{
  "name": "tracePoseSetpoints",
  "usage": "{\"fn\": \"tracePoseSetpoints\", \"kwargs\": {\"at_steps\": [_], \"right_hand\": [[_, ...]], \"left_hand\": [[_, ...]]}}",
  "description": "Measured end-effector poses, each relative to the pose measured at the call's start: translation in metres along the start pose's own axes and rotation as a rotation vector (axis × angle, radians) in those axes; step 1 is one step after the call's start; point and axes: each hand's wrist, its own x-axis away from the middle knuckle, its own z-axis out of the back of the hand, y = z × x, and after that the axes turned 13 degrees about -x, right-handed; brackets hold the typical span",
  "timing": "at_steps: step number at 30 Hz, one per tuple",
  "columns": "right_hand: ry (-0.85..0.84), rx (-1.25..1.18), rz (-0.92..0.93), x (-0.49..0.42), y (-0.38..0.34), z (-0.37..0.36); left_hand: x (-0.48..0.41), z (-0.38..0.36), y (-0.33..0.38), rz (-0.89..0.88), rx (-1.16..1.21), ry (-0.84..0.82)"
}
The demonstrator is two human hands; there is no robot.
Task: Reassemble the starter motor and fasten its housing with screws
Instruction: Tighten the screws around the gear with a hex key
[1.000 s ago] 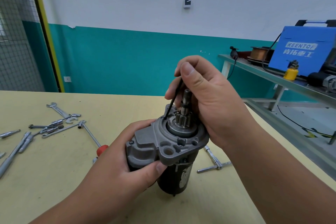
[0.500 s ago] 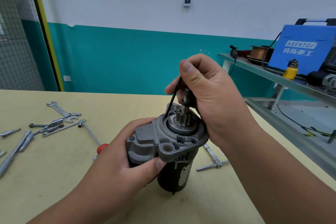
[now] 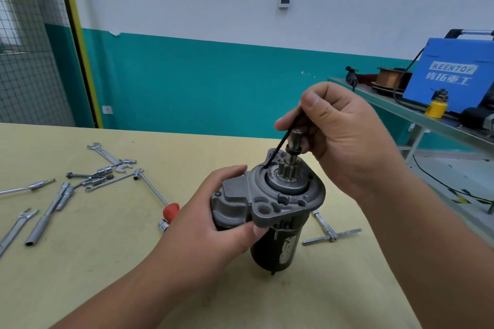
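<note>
Since a second ago my right hand (image 3: 344, 136) lifted slightly, pinching the hex key (image 3: 278, 145), tip at eleven o'clock on the starter motor (image 3: 270, 203); left hand (image 3: 213, 224) clamps it upright on the table (image 3: 107, 262).
</note>
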Motion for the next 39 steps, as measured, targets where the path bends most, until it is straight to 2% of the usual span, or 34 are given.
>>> {"fn": "tracePoseSetpoints", "kwargs": {"at_steps": [5,7,9,10,12,14,17,20,25,27,29,30,32,34,35,37,39], "right_hand": [[0.117,-0.178,0.073,-0.012,-0.026,0.02],[0.196,0.034,0.177,-0.009,-0.035,0.04],[0.271,0.476,0.238,0.005,-0.033,0.063],[0.28,0.727,0.212,0.018,-0.027,0.076],[0.224,1.169,0.028,0.056,-0.015,0.103],[0.149,1.432,-0.162,0.096,-0.008,0.125],[0.028,1.529,-0.353,0.144,-0.004,0.148],[-0.071,1.515,-0.436,0.171,0.002,0.15],[-0.071,1.4,-0.465,0.182,-0.001,0.13],[0.092,1.258,-0.385,0.179,0.0,0.119],[0.356,0.803,-0.37,0.172,0.0,0.096],[0.43,0.497,-0.45,0.166,0.001,0.084],[0.421,0.018,-0.713,0.152,0.003,0.063],[0.285,-0.253,-0.964,0.143,0.011,0.048],[0.193,-0.376,-1.014,0.139,0.017,0.04],[0.108,-0.565,-0.936,0.13,0.027,0.026],[0.203,-0.593,-0.711,0.122,0.031,0.023]], "left_hand": [[-0.002,0.0,0.003,-0.03,-0.011,0.005],[0.0,-0.002,0.005,-0.034,-0.001,0.016],[0.001,-0.003,0.007,-0.022,0.016,0.041],[0.001,-0.004,0.008,-0.015,0.017,0.055],[0.003,-0.005,0.011,-0.001,0.024,0.073],[0.004,-0.006,0.012,0.012,0.027,0.081],[0.005,-0.009,0.014,0.03,0.038,0.105],[0.007,-0.011,0.015,0.073,0.047,0.125],[0.01,-0.013,0.021,0.09,0.054,0.147],[0.011,-0.015,0.022,0.077,0.063,0.167],[0.013,-0.016,0.021,0.043,0.041,0.206],[0.014,-0.015,0.021,0.019,0.015,0.224],[0.018,-0.013,0.02,-0.047,-0.059,0.248],[0.021,-0.01,0.021,-0.162,-0.186,0.268],[0.02,-0.008,0.022,-0.257,-0.255,0.28],[0.018,-0.005,0.024,-0.499,-0.388,0.286],[0.017,-0.002,0.022,-0.751,-0.53,0.28]]}}
